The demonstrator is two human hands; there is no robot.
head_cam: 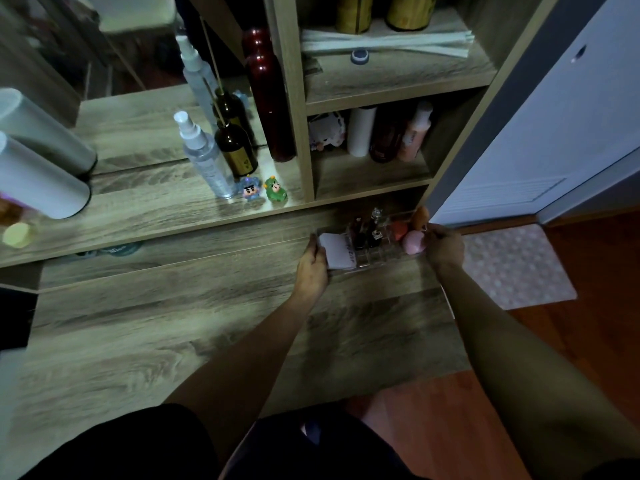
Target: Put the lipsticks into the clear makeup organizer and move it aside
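The clear makeup organizer [381, 259] sits at the far right of the wooden dresser top, against the raised ledge. Dark lipsticks [367, 232] stand upright in its middle compartments. A white pad [337, 249] fills its left end, and pink and orange makeup sponges [414, 242] fill its right end. My left hand [311, 268] grips the organizer's left end. My right hand [445, 245] grips its right end.
On the ledge behind stand a spray bottle [204, 157], a dark brown bottle [235, 150], a tall red bottle [268, 98] and two small figurines [263, 190]. Shelves with bottles [388, 133] rise right above the organizer. A grey cylinder [41, 178] lies at left. A pink mat [512, 265] covers the floor.
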